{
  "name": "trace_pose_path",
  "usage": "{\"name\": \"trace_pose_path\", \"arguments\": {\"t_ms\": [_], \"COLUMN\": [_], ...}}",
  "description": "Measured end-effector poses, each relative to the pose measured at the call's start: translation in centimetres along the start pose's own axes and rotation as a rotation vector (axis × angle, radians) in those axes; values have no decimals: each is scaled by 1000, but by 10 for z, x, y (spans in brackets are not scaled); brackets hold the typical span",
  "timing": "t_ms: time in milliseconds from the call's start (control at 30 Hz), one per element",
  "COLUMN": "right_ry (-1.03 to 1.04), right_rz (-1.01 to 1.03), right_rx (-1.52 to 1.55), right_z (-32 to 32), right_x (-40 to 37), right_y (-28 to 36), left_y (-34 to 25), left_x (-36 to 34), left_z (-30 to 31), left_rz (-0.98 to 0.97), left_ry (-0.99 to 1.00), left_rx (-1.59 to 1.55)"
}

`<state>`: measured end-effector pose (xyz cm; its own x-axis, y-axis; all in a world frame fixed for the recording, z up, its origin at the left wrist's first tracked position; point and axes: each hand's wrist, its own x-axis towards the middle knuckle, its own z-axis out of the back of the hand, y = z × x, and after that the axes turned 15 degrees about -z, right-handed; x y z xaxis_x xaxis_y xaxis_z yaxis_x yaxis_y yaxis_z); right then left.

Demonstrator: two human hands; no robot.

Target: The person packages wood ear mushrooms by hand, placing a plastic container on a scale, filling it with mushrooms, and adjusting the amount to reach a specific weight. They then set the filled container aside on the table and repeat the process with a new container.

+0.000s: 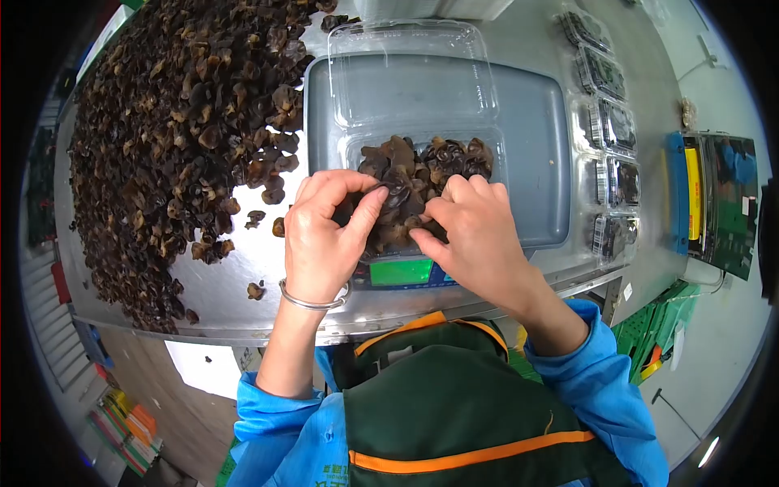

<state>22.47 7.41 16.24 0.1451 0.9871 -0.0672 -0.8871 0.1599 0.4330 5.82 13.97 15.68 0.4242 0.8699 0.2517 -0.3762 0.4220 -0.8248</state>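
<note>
The left hand (pixel 320 239) pinches a dark fungus piece (pixel 395 185) between thumb and forefinger; the right hand (pixel 480 227) bunches its fingertips at the heap (pixel 418 162), its grip unclear; they're arranging inside the open clear box (pixel 498 146); crinkled pieces call for light fingers.

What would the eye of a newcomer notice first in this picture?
Probably the large heap of dark, curled pieces on the left of the metal table. Next, the left hand and right hand, fingers at similar pieces in an open clear box. Then the bright green display just below that box.
</note>
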Motion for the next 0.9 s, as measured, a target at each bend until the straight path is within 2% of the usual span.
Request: {"name": "trace_pose_path", "arguments": {"t_ms": [133, 200, 267, 367, 433, 567, 633, 667, 733, 767, 867, 900], "right_ry": [-9, -2, -5, 27, 86, 81, 117, 120, 159, 214, 215, 212], "right_rz": [-65, -107, -106, -79, -92, -83, -139, -135, -176, -225, -172, -170], "right_rx": [124, 124, 128, 13, -85, 15, 158, 155, 496, 630, 754, 757], "right_z": [2, 6, 5, 4, 2, 4, 17, 22, 30, 34, 38, 38], "right_x": [-6, -9, -9, -7, -5, -6, -10, -11, -17, -20, -24, -25], "right_y": [-8, -9, -8, 0, 3, -3, -4, -6, -9, -10, -11, -11], "left_y": [2, 1, 0, -2, -7, -7, -4, -10, -29, -34, -47, -54], "left_x": [-5, -6, -7, -6, -7, -11, -12, -12, -11, -13, -18, -17], "left_z": [-1, -2, -5, -6, -6, -5, -2, 0, 8, 8, 7, 5], "left_rz": [-63, -224, -216, -134, 5, 123, -146, -143, -285, -301, -91, -38], "left_ry": [16, 42, 37, 11, -9, -71, -41, -46, -56, -66, 88, 78], "left_rx": [31, 98, 95, 88, 29, -82, 58, 58, 344, 206, -330, -365]}}
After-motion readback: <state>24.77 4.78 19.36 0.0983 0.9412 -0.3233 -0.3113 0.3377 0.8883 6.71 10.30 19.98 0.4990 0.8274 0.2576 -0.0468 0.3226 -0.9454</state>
